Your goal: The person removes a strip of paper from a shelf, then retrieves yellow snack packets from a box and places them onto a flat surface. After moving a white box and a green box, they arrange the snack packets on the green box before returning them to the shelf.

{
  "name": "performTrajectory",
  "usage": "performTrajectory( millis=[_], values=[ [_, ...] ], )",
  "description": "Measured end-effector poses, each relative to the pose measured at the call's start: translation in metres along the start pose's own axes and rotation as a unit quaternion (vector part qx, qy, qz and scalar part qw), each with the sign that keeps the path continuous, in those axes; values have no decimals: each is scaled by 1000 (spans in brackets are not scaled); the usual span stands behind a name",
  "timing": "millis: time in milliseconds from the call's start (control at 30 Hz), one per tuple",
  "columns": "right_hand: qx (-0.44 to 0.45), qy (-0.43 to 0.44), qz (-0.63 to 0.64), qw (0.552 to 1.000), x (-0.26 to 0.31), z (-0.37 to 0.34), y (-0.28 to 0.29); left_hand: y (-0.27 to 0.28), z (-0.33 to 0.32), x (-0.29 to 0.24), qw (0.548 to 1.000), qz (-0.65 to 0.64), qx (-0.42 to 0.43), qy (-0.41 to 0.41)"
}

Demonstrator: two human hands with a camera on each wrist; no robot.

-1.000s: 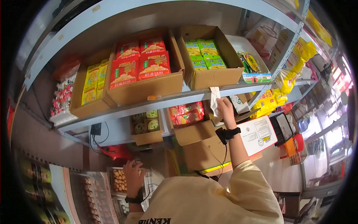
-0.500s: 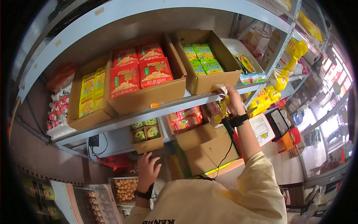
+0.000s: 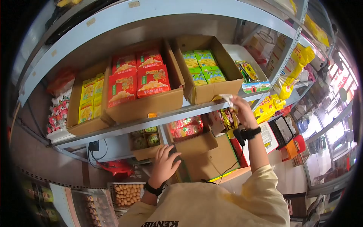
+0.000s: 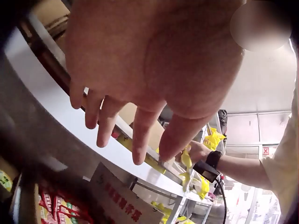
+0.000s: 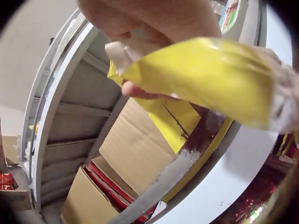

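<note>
My right hand (image 3: 244, 109) is at the front edge of the upper shelf (image 3: 196, 109), below the carton of green packets (image 3: 206, 68). It pinches a limp yellow-and-white strip (image 5: 201, 77), whose pale end (image 3: 228, 98) shows above the fingers in the head view. In the right wrist view, a flat yellow piece (image 5: 175, 123) lies against the shelf edge behind the fingers. My left hand (image 3: 163, 164) hovers with fingers spread in front of the lower shelf, near a small carton of round green-topped tubs (image 3: 153, 140); it holds nothing.
Cartons of red packets (image 3: 153, 81) and yellow packets (image 3: 87, 102) stand on the upper shelf, with a white tray (image 3: 255, 87) at its right. Below are an open carton of red packets (image 3: 186, 128) and a crate of eggs (image 3: 127, 195). A metal post (image 3: 283, 56) rises at the right.
My left hand has risen rightward from beside the eggs to the lower shelf. The right hand has stayed by the shelf edge, and the strip, first hanging down, is now bunched with yellow showing.
</note>
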State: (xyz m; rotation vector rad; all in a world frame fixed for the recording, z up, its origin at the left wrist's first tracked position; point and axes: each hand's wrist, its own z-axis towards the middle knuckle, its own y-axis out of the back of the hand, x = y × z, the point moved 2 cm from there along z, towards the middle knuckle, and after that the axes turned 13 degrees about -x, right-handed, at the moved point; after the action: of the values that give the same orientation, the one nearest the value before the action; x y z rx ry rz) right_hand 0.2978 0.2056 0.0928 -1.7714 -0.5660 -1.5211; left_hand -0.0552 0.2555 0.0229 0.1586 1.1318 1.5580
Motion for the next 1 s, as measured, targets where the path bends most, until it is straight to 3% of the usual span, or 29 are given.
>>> performTrajectory(
  millis=[133,167,200,267,333,367,467,500,600,633,733,767,833,900,933,1000],
  values=[
    [35,29,-11,999,-9,-41,-25,-12,34,-18,998,-55,-2,-33],
    [65,64,-65,994,-14,-46,-31,-18,47,-22,993,-116,19,-9],
    [66,58,-61,994,-17,-55,-45,-29,58,-27,979,-203,-9,28],
    [47,147,-161,975,-43,-60,-55,-53,78,-34,923,-366,-69,102],
    [64,99,-268,956,-30,-79,-72,-54,100,-46,957,-270,-87,60],
    [43,177,-318,931,-30,-81,-77,-53,108,-49,970,-222,-96,37],
    [34,214,-319,923,-37,-79,-76,-59,119,-43,975,-209,-73,33],
    [27,275,-347,896,-35,-79,-74,-59,120,-43,968,-226,-66,84],
    [37,370,-367,853,-26,-78,-72,-63,132,-34,972,-212,-54,88],
    [20,414,-399,818,-27,-78,-69,-59,137,-37,972,-213,-67,78],
    [27,378,-371,848,-26,-68,-60,-47,153,-41,984,-122,-101,-82],
    [31,339,-375,862,-20,-67,-55,-49,158,-40,977,-149,-123,-89],
    [1,263,-210,942,-15,-69,-58,-55,165,-31,966,-239,-99,-13],
    [-7,200,-75,977,-19,-65,-60,-62,169,-22,957,-263,-103,69],
    [4,219,-105,970,-22,-65,-61,-70,169,-13,921,-350,-84,150],
    [28,256,-162,952,-26,-66,-65,-83,169,3,808,-504,-43,302]
  ],
)
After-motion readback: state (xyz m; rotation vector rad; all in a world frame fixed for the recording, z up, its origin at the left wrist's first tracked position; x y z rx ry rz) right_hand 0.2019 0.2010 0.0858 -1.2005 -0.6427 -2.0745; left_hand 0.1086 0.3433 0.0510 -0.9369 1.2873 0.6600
